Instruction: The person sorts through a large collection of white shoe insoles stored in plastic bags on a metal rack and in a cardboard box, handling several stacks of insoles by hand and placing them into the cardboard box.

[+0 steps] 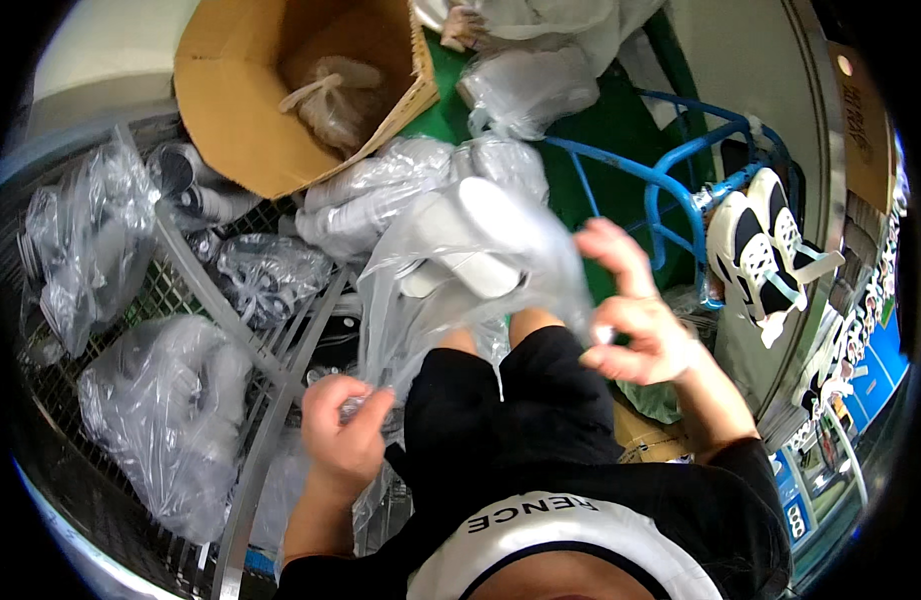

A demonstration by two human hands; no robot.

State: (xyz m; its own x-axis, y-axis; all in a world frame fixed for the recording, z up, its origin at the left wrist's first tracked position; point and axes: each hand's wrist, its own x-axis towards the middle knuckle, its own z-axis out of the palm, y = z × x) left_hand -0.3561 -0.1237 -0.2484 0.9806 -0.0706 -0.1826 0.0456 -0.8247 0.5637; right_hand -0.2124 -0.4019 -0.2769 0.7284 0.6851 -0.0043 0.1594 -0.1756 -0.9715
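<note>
In front of my knees is a clear plastic bag (386,300) with white, rounded pieces (496,215) in it that look like shoe soles. My left hand (346,430) pinches film at the bag's near left side. At the bag's right edge is my right hand (646,335), its thumb and a curled finger closing on the film while the index finger stretches away. Motion blurs the bag's right side and that hand's fingertips.
An open cardboard box (231,100) with a tied bag (336,105) inside stands far left. Bagged white pieces (381,195) lie beyond the bag. A metal rack (236,500) with filled bags (171,420) is left. At right are a blue tubular frame (666,180) and a pair of sneakers (756,250).
</note>
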